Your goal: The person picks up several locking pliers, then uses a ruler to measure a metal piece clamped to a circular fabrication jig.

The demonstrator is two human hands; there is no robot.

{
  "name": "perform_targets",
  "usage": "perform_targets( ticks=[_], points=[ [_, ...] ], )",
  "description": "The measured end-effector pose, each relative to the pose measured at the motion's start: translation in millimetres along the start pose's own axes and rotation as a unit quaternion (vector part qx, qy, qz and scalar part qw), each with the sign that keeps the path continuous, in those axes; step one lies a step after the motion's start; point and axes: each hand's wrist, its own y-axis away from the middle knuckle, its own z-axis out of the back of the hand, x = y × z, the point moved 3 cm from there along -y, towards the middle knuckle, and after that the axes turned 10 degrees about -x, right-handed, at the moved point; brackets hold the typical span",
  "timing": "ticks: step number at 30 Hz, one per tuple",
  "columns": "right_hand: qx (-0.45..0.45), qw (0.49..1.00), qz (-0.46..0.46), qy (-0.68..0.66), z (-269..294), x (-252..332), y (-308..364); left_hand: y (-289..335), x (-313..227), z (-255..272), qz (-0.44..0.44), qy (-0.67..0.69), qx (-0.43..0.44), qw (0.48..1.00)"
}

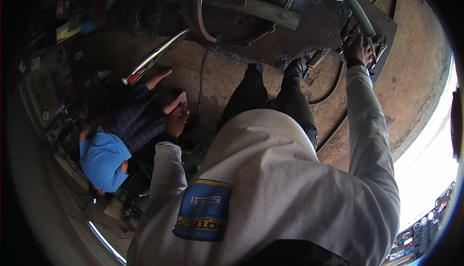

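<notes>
Gripping metal bracket (382, 41), right hand (358, 49); left hand (177, 120) apparently empty.

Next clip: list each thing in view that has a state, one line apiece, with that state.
right hand: stretched out, resting on dark machine parts by a hose, grip unclear
left hand: lowered at the side, fingers curled, contents unclear
grey-green hose: curved, running down toward the right hand
co-worker in blue shirt: low on the ground, barefoot
chrome tube: lying slanted on the floor
</notes>
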Motion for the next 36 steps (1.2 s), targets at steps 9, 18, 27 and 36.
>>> perform_targets(
  ticks=[9,18,27,36],
  points=[
    [-0.153,0.933,-0.085,-0.314,48.7,-41.9,91.2,-44.9,-19.9,13.5,0.088,0.258,-0.045,0.961],
    [-0.353,0.838,0.037,-0.414,232.4,50.7,88.8,-159.7,-143.9,113.3,-0.174,0.373,-0.128,0.902],
    [-0.373,0.859,0.072,-0.343,276.1,121.8,105.1,-183.4,-292.2,108.9,-0.588,0.127,-0.079,0.795],
    [-0.233,0.921,0.194,-0.245,271.6,155.7,88.2,-182.8,-309.3,84.8,-0.645,0.054,-0.130,0.751]
  ],
)
